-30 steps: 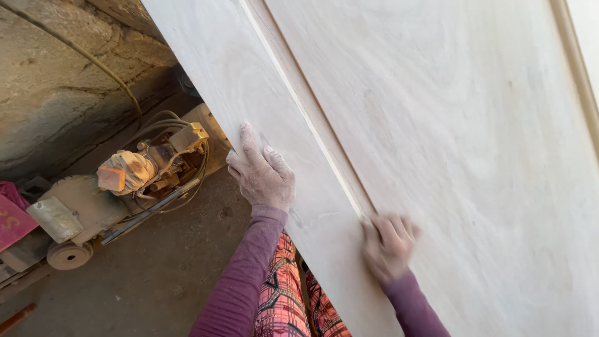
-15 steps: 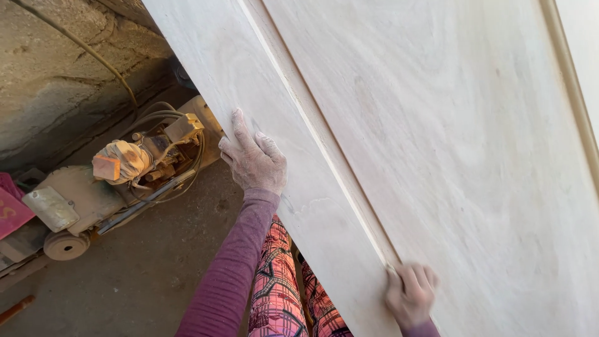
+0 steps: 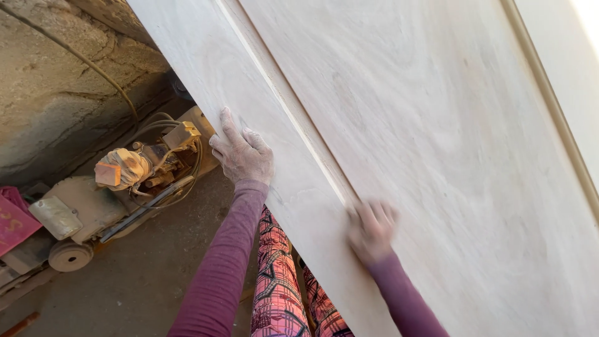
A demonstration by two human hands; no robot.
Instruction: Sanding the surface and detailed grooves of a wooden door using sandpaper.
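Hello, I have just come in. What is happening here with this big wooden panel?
A person in purple sleeves works on a large pale wooden door panel that stands tilted. The left hand, dusty white, lies flat on the panel's left frame near its edge. The right hand is blurred from motion and presses at the groove between the frame and the inner panel; whether it holds anything cannot be told. Behind, on the concrete floor, sits a dusty machine with hoses, beside a rough stone wall.

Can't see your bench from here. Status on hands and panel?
Left hand flat on left edge of pale wooden door panel. Right hand, blurred, on groove beside raised strip. Dusty machine on floor, apart from panel.
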